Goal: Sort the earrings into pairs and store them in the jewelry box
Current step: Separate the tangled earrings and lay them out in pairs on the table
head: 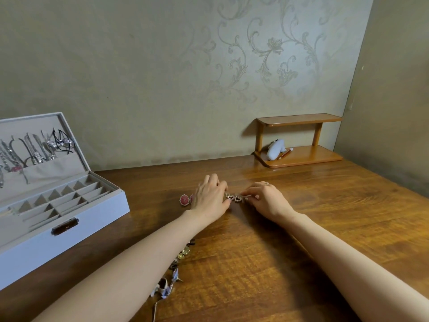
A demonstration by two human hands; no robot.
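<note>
Two heart-shaped pearl earrings lie side by side on the wooden table, between my hands. My left hand rests palm down just left of them, its fingers curled over their left end. My right hand touches their right end with bent fingertips. A pink oval earring with a beaded rim lies left of my left hand; a second one peeks out beside it, mostly hidden. The white jewelry box stands open at the left, with bare compartments and necklaces hanging in its lid.
More earrings, gold, dark and patterned, lie partly hidden under my left forearm near the table's front. A small wooden shelf stands at the back right against the wall, holding a white object and a pencil.
</note>
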